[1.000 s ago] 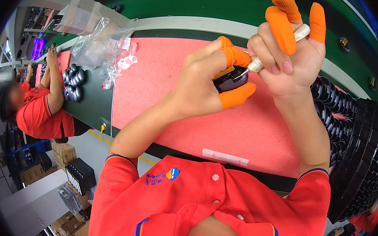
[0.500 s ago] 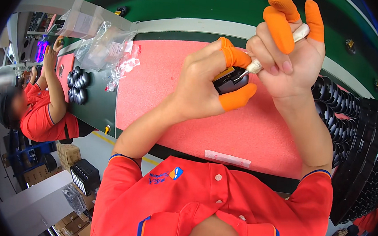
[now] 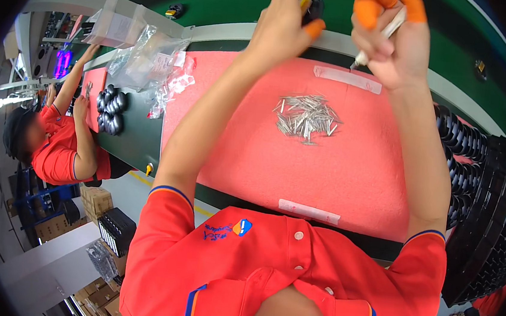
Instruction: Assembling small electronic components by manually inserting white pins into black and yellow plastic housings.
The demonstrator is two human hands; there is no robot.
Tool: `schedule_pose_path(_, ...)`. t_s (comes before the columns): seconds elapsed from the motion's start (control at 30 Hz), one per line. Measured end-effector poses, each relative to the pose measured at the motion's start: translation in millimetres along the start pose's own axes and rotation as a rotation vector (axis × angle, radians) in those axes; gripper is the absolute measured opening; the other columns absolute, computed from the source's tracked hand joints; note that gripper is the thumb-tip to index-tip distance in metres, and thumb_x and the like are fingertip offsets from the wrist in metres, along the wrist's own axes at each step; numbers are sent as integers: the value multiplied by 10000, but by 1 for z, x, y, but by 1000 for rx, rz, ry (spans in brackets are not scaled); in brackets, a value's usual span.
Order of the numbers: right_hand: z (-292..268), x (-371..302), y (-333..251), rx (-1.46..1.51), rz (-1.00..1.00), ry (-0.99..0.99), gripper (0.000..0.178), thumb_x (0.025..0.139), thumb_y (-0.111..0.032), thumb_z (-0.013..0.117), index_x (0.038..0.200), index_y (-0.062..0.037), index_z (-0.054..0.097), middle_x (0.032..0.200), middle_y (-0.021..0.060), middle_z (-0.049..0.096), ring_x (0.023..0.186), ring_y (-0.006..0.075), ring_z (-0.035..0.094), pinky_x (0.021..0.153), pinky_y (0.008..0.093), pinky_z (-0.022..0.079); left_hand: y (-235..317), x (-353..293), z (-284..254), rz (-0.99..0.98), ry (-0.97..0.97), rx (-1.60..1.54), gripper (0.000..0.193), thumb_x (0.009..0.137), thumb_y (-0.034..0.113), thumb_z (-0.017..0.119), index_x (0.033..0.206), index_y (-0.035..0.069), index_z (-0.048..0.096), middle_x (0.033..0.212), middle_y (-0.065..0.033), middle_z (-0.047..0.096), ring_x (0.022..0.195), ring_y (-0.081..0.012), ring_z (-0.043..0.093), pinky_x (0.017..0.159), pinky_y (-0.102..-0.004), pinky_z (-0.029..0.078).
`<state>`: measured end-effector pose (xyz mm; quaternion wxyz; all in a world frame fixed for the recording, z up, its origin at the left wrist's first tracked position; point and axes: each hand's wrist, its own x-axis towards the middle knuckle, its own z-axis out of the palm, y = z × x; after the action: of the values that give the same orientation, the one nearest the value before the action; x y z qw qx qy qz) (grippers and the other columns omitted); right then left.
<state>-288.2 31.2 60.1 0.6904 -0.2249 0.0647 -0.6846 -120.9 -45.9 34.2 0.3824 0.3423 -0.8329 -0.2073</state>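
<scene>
At the far side of the bench, my left hand (image 3: 278, 32) is closed around a small black rounded device with a yellow part (image 3: 315, 8), held over the green belt. Orange finger cots cover several fingertips on both hands. My right hand (image 3: 407, 54) grips a slim tool wrapped in white (image 3: 393, 24), its thin dark tip pointing down near the mat's far edge. Between my forearms a pile of thin silvery pins (image 3: 308, 118) lies on the pink foam mat (image 3: 240, 163). The upper fingers of both hands are partly cut off by the frame's edge.
Beyond a pale rail, the green belt (image 3: 224, 0) carries small black-and-yellow units (image 3: 174, 11). Clear plastic bags (image 3: 138, 58) lie at the mat's left. Stacked black shells (image 3: 466, 143) and black trays (image 3: 489, 209) stand right. A co-worker in red (image 3: 64, 150) works at left beside dark rounded shells (image 3: 111, 109).
Both hands have moved away from me, the left one carrying the device over the belt. The tool's tip has come away from the device. The pin pile is now uncovered.
</scene>
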Motion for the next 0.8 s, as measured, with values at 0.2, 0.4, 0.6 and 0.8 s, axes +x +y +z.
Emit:
schedule_pose_path(0.2,-12,-21,46,-1939,115,-386,248,744,35,643,980,-22,694,902,122,679,844,275,655,751,376,513,-78,40,27,82,-215,378,555,832,329,758,1277,54,571,1297,-220,581,1181,-394,556,969,-439,461)
schedule_pose_path(0.4,-9,-26,53,-2066,19,-677,47,753,-27,675,795,-48,679,855,105,639,784,299,669,672,414,529,-155,56,-23,-6,120,659,537,929,410,581,1336,61,542,1286,-205,590,1253,-381,503,1052,-450,376)
schedule_pose_path(0.6,-9,-28,63,-2215,12,-821,236,724,31,649,920,-93,695,846,55,617,785,234,659,605,368,516,-189,69,-94,-1081,520,276,689,937,344,583,1442,-36,309,1430,-235,409,1379,-359,345,1077,-454,369)
schedule_pose_path(0.8,-12,-27,60,-2194,-60,-743,179,746,-20,662,914,-77,678,830,95,619,756,263,653,612,390,517,-199,64,-89,-735,75,793,325,908,279,588,1218,189,628,1238,-124,630,1104,-348,634,882,-451,532)
